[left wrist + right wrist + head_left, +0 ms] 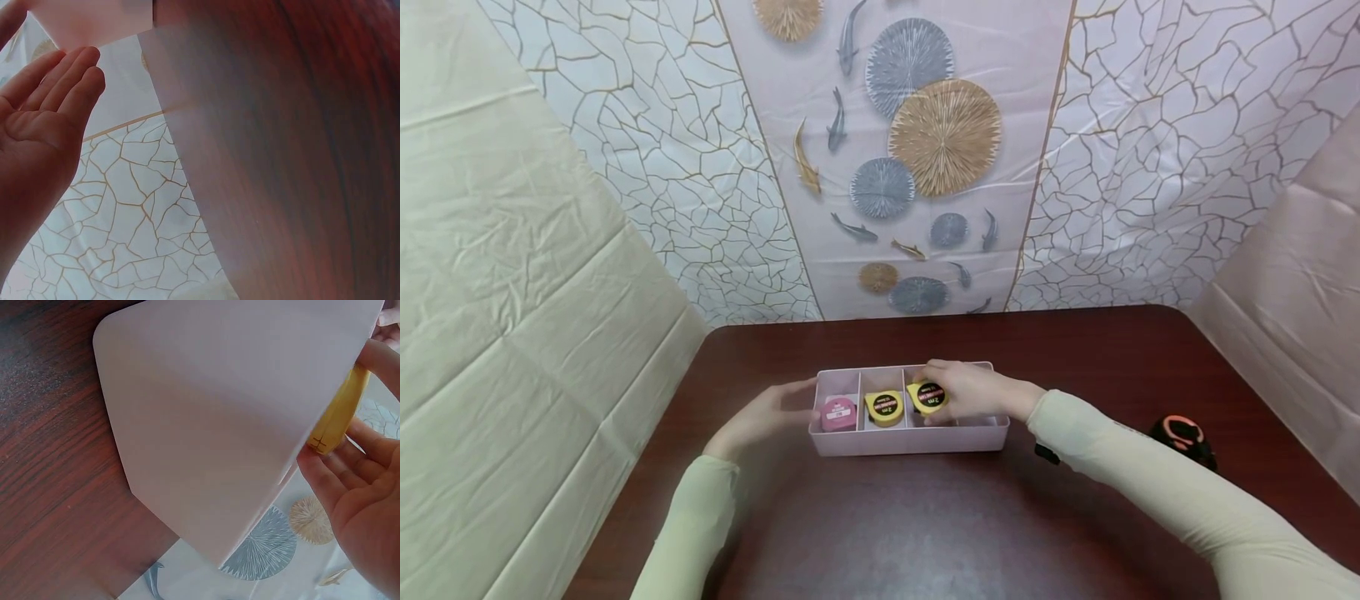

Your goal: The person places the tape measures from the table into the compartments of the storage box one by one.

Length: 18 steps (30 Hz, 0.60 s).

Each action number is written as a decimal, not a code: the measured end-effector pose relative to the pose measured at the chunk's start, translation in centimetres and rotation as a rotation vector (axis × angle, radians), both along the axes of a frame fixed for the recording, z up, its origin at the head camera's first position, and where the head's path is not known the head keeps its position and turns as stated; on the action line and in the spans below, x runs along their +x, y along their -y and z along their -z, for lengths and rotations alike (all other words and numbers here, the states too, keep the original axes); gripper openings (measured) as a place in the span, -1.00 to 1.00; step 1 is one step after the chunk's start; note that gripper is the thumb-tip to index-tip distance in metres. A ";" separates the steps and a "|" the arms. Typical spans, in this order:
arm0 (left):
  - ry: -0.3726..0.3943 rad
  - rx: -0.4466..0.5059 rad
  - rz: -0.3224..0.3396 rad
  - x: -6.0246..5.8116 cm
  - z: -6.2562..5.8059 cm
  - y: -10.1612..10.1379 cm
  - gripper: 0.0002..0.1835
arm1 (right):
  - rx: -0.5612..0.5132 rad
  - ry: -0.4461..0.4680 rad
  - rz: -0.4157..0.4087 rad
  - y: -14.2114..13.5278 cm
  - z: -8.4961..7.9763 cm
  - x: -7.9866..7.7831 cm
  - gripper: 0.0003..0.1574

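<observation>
A pale pink divided box (910,442) sits on the dark wooden table. Its left compartment holds a pink tape measure (838,414), and the one beside it a yellow tape measure (884,408) with a black label. A second yellow tape measure (927,397) is gripped between thumb and fingers of my right hand (970,392), over the compartment right of those two. In the right wrist view, this yellow tape measure (337,415) shows tilted at the box's rim. My left hand (763,421) touches the box's left end, its fingers extended in the left wrist view.
A black and orange tape measure (1182,435) lies to the right on the table, beyond my right sleeve (1150,483). A small black object (1047,454) shows below the right cuff. Patterned cloth (925,250) hangs behind the table's back edge.
</observation>
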<state>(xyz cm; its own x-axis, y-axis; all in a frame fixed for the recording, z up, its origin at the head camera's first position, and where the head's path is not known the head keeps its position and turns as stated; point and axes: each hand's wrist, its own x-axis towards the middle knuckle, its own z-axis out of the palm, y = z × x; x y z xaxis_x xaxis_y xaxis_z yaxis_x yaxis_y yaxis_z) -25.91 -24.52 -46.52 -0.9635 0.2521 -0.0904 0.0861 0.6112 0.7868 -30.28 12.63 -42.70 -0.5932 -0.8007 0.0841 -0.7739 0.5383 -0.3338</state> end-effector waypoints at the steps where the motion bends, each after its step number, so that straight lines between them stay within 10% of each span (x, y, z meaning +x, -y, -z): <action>1: 0.001 0.000 -0.001 0.0 0.0 0.0 -0.30 | 0.002 -0.004 0.000 0.0 0.1 0.0 -0.26; 18: 0.003 -0.007 -0.015 0.1 0.0 -0.2 -0.30 | -0.001 -0.004 0.040 0.4 0.4 0.0 -0.27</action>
<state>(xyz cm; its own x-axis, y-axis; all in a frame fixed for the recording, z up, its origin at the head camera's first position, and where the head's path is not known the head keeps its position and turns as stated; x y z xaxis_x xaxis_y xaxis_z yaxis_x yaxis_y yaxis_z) -25.80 -24.35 -46.50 -0.9669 0.2370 -0.0946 0.0749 0.6180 0.7826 -30.26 12.25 -43.12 -0.6240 -0.7765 0.0872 -0.7534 0.5683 -0.3307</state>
